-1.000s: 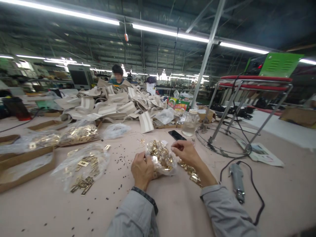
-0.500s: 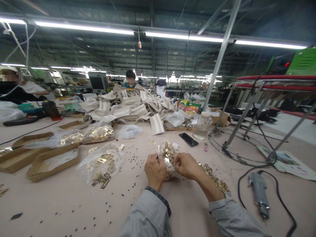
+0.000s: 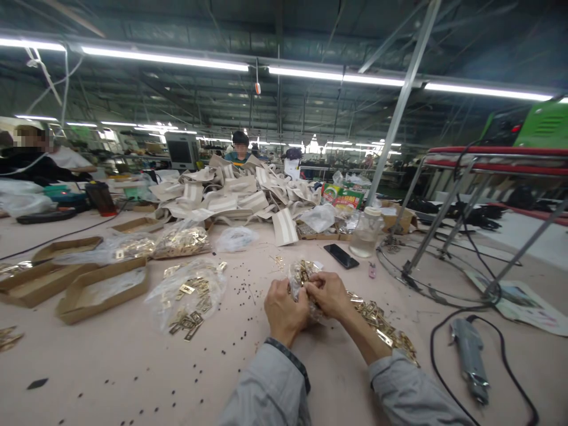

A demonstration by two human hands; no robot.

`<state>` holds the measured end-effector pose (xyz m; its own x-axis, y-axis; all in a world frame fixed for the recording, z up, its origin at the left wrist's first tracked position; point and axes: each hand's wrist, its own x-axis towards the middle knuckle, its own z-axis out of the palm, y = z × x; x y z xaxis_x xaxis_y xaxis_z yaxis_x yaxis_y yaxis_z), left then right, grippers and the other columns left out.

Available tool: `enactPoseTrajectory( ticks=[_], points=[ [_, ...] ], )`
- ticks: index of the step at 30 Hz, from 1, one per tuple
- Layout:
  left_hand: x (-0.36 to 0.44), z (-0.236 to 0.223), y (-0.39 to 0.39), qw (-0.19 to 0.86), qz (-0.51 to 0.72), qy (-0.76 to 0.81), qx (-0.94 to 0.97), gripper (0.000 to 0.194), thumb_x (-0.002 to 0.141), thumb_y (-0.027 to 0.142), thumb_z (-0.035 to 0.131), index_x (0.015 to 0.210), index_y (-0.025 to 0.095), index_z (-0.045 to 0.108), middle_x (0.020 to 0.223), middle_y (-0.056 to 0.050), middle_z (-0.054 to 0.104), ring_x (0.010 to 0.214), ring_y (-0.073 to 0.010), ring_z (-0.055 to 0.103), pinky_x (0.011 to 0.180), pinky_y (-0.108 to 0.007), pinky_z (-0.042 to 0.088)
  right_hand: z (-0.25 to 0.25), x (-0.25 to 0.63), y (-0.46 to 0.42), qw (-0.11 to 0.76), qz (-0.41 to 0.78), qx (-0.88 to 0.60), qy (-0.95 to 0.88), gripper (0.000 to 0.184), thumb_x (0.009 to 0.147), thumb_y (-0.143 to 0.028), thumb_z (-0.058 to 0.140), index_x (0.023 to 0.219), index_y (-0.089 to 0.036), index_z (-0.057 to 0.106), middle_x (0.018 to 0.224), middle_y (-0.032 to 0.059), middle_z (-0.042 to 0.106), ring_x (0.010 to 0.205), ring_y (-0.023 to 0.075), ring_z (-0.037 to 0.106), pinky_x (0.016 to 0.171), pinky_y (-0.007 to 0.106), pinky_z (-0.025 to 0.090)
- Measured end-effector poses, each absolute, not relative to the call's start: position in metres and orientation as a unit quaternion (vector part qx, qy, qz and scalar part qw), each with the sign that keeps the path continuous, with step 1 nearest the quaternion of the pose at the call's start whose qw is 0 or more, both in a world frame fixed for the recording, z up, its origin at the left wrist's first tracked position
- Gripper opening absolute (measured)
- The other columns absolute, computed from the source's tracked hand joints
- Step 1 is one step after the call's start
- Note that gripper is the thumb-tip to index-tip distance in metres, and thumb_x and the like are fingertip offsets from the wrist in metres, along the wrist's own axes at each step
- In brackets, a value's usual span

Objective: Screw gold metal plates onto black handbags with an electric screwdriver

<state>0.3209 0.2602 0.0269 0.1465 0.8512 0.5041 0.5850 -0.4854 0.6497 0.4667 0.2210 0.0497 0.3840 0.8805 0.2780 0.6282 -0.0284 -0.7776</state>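
Note:
A clear plastic bag of gold metal plates (image 3: 302, 271) stands on the table in front of me. My left hand (image 3: 285, 310) is closed on its near left side, fingers curled into the plastic. From the right, my right hand (image 3: 329, 294) pinches the bag near its middle, the fingertips close to my left thumb. Loose gold plates (image 3: 377, 322) lie in a heap beside and beyond my right forearm. To the left, an opened plastic bag (image 3: 153, 302) lies spread flat with more gold plates on it. What is under my fingers is hidden.
Cardboard trays (image 3: 106, 296) and another filled bag (image 3: 181, 241) stand left. A phone (image 3: 341, 255), a jar (image 3: 366, 234) and a corded electric screwdriver (image 3: 470, 358) lie right, near a metal stool (image 3: 426, 248). Beige strap pieces (image 3: 239, 192) pile up behind; a person (image 3: 239, 151) sits beyond.
My right hand has moved left along the bag, closer to my left hand. The whole view has shifted slightly, so things sit a little further right and lower.

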Motion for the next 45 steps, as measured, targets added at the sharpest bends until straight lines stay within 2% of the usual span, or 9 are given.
enactPoseTrajectory(
  ticks=[9,15,17,20,24,28,34,40,45],
  points=[
    [0.319,0.034,0.257,0.158,0.423,0.485,0.749,0.014,0.085,0.032,0.064,0.085,0.019,0.069,0.088,-0.009,0.068,0.084,-0.0236,0.065,0.077,-0.034,0.046,0.068,0.481,0.210,0.481,0.107,-0.691,-0.529,0.018,0.078,-0.033,0.068,0.076,-0.015,0.071,0.066,0.0005,0.064,0.060,0.0132,0.054,0.058,0.024,0.040],
    [0.321,0.039,0.255,0.125,0.411,0.503,0.750,0.045,0.083,0.054,0.070,0.109,0.018,0.067,0.098,-0.010,0.074,0.090,-0.0281,0.070,0.079,-0.036,0.048,0.093,0.555,0.169,0.371,0.118,-0.748,-0.538,0.020,0.074,-0.035,0.076,0.073,-0.015,0.074,0.065,0.0024,0.067,0.060,0.0152,0.058,0.058,0.026,0.040],
    [0.322,0.042,0.251,0.112,0.393,0.509,0.758,0.055,0.081,0.059,0.070,0.115,0.017,0.064,0.100,-0.012,0.075,0.092,-0.0305,0.071,0.077,-0.037,0.048,0.094,0.570,0.162,0.339,0.063,-0.784,-0.516,0.019,0.074,-0.035,0.076,0.072,-0.016,0.075,0.067,0.0039,0.069,0.063,0.0169,0.060,0.060,0.027,0.040],
    [0.325,0.047,0.244,0.083,0.363,0.514,0.773,0.061,0.079,0.066,0.069,0.113,0.016,0.063,0.098,-0.014,0.075,0.092,-0.0338,0.071,0.075,-0.038,0.048,0.092,0.566,0.164,0.373,-0.037,-0.794,-0.479,0.018,0.080,-0.032,0.069,0.076,-0.018,0.077,0.072,0.0048,0.071,0.069,0.0182,0.062,0.065,0.028,0.043],
    [0.328,0.049,0.237,0.060,0.330,0.528,0.780,0.035,0.083,0.041,0.065,0.105,0.014,0.062,0.093,-0.016,0.073,0.091,-0.0330,0.070,0.074,-0.037,0.046,0.085,0.522,0.180,0.435,0.056,-0.710,-0.551,0.016,0.082,-0.028,0.066,0.083,-0.017,0.078,0.074,0.0036,0.073,0.068,0.0166,0.063,0.064,0.026,0.046],
    [0.328,0.048,0.239,0.071,0.320,0.549,0.769,0.014,0.086,0.024,0.055,0.095,0.017,0.062,0.084,-0.014,0.074,0.080,-0.0298,0.071,0.069,-0.035,0.041,0.073,0.481,0.190,0.420,0.134,-0.648,-0.621,0.011,0.078,-0.020,0.066,0.082,-0.017,0.077,0.075,0.0024,0.073,0.067,0.0151,0.063,0.063,0.024,0.046],
    [0.325,0.048,0.244,0.066,0.324,0.551,0.766,0.015,0.093,0.024,0.049,0.090,0.019,0.063,0.077,-0.011,0.072,0.073,-0.0278,0.069,0.065,-0.033,0.032,0.060,0.465,0.198,0.406,0.153,-0.640,-0.634,0.007,0.073,-0.016,0.069,0.079,-0.017,0.072,0.073,-0.0005,0.068,0.063,0.0123,0.057,0.059,0.022,0.042],
    [0.323,0.042,0.251,0.097,0.370,0.577,0.722,0.024,0.094,0.023,0.048,0.075,0.020,0.062,0.068,-0.007,0.068,0.066,-0.0224,0.061,0.064,-0.032,0.030,0.054,0.464,0.204,0.460,0.270,-0.629,-0.566,0.021,0.071,-0.020,0.072,0.091,-0.017,0.069,0.070,-0.0025,0.064,0.060,0.0115,0.056,0.057,0.021,0.043],
    [0.322,0.035,0.253,0.126,0.415,0.551,0.713,0.026,0.093,0.020,0.047,0.067,0.022,0.053,0.063,-0.004,0.063,0.062,-0.0196,0.055,0.064,-0.032,0.028,0.056,0.473,0.201,0.456,0.326,-0.603,-0.567,0.009,0.074,-0.023,0.068,0.080,-0.017,0.067,0.060,-0.0039,0.057,0.055,0.0106,0.051,0.052,0.020,0.038]
  ],
)
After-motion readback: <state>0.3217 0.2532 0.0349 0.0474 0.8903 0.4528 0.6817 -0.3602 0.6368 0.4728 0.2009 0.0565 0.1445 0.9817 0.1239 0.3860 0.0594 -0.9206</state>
